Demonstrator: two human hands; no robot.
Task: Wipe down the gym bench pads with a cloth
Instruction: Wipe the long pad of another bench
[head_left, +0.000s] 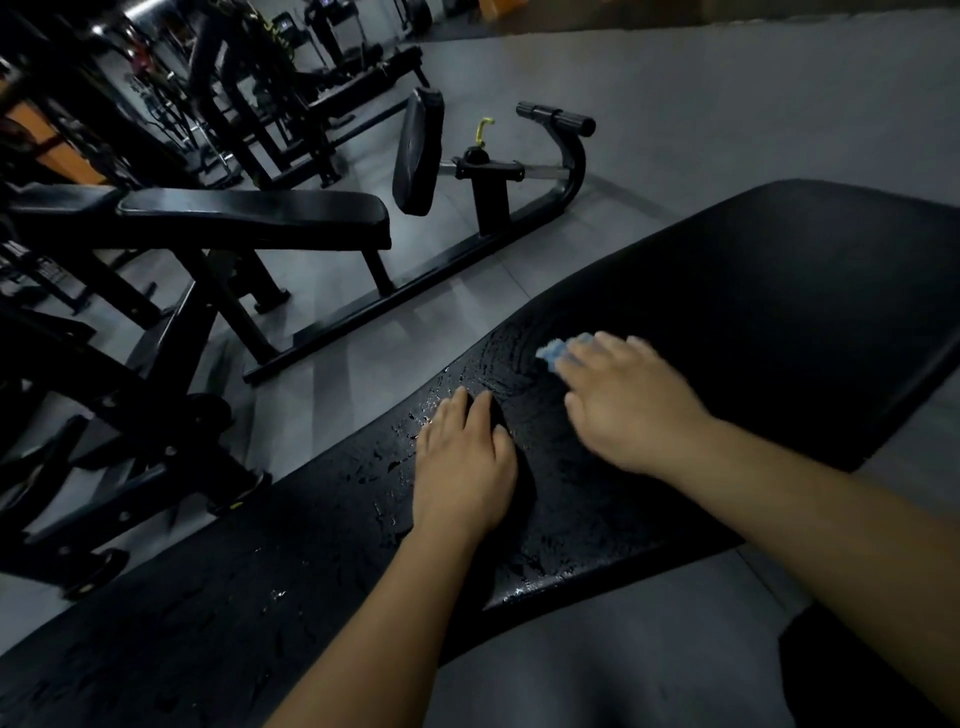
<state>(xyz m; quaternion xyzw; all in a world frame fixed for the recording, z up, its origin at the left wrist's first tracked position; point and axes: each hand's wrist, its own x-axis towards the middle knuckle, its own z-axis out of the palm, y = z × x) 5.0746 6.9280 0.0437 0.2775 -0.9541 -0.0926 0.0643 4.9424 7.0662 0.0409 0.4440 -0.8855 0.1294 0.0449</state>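
**Asker:** What are the hands doing?

**Describer:** The right hand (628, 405) lies palm down on a blue cloth (563, 351) and presses it onto the black bench pad (779, 312). Its grip is open: the fingers reach forward, straight and flat over the cloth, not curled round it. The hand is blurred. Only a small blue edge of the cloth shows past the fingertips, towards the pad's left edge.

**Asker:** And the other hand?

**Describer:** The left hand (462, 467) rests flat on the same pad, just beside the right hand and nearer the viewer. Its grip is open too, with the fingers spread, and it holds nothing.

**Asker:** What does the pad look like?

**Describer:** It is long and runs from lower left to upper right. Water droplets (400, 462) glisten around the left hand, and curved wet streaks (511, 353) lie just left of the cloth. The far end looks matte.

**Asker:** What surrounds it?

**Describer:** A grey floor (701, 114). To the left stands a second black bench (249, 213) on a dark frame, with an upright black pad (418, 150), a yellow pin handle (485, 130) and a foam roller bar (556, 117) beyond it. More dark gym machines crowd the far left, too dim to tell apart
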